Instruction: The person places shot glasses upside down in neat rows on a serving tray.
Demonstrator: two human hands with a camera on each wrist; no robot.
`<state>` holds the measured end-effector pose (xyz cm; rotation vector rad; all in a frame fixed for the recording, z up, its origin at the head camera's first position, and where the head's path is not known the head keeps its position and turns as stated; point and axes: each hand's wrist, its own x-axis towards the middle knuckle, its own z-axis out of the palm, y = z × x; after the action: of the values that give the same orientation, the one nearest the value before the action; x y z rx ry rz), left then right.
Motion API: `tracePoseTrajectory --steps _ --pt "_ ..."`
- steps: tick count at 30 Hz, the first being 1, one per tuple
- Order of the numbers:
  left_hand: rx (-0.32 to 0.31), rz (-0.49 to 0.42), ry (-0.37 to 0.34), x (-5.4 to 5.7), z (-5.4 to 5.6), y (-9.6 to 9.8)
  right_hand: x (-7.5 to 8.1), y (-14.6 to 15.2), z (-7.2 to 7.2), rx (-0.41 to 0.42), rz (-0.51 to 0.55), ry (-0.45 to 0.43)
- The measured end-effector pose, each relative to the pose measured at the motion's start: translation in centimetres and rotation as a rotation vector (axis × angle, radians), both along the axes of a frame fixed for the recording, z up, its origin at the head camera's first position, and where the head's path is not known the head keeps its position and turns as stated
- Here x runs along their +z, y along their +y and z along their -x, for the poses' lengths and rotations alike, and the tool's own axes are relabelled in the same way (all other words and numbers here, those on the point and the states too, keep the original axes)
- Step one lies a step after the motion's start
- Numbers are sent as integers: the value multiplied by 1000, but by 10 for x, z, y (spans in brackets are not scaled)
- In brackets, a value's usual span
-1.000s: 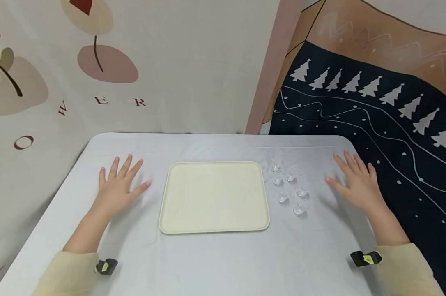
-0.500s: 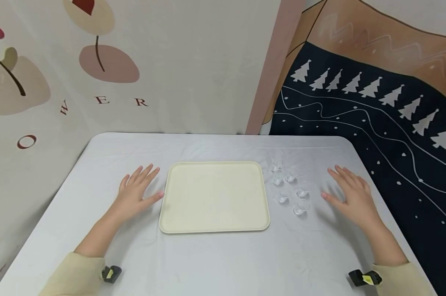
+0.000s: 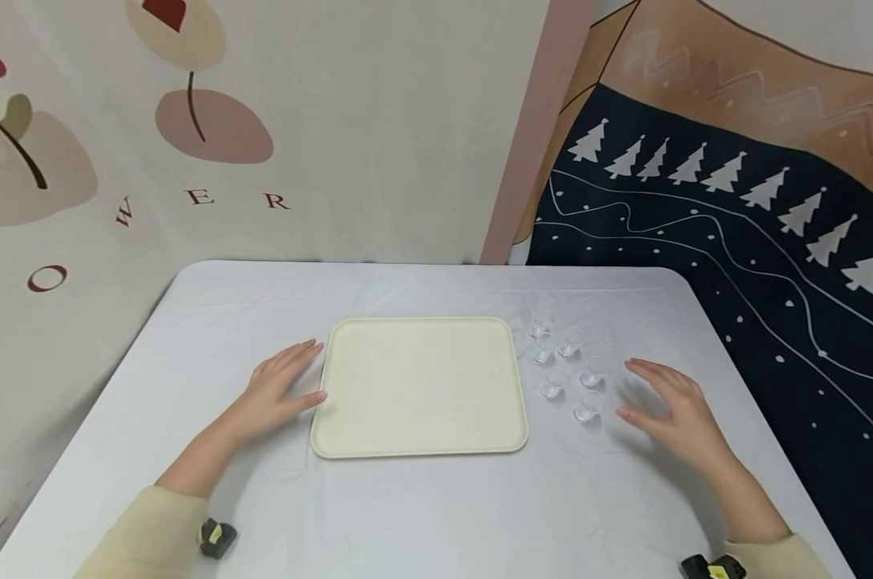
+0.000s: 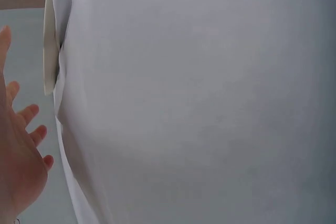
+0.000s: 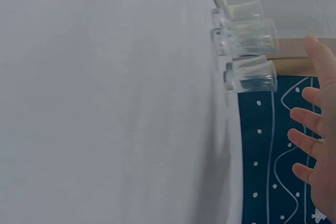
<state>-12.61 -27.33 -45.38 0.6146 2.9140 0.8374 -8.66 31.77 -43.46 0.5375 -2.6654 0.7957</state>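
Loose, released fingers are hovering at both sides of a cream tray [image 3: 418,386].
The left hand [image 3: 280,390] is extending its fingers and gripping nothing, its thumb lining up with the tray's left edge; whether it is touching, I cannot tell. The right hand [image 3: 671,410] is bending its fingers slightly, also holding nothing, near six small clear cups [image 3: 552,388] standing clustered right of the tray. Everything is resting on a white tablecloth [image 3: 444,515], with a navy tree-patterned hanging [image 3: 697,322] showing beyond.

Left hand [image 3: 277,394] and right hand [image 3: 677,412] apparently hover, fingers [image 5: 305,143] relaxed, thumbs [image 5: 321,60] held apart
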Motion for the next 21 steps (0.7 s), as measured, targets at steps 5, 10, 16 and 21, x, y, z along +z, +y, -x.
tracePoseTrajectory --steps 5,10,16,21 --pt "-2 -9 -47 -7 2 -4 -10 -3 -2 14 18 -50" --pt "-7 -11 -59 -12 2 -8 -18 -8 -4 29 48 -80" --pt "-16 3 -46 -16 3 -11 -24 -16 -6 36 82 -137" --pt "-38 14 -55 -18 3 -12 -31 -21 -8 26 106 -199"
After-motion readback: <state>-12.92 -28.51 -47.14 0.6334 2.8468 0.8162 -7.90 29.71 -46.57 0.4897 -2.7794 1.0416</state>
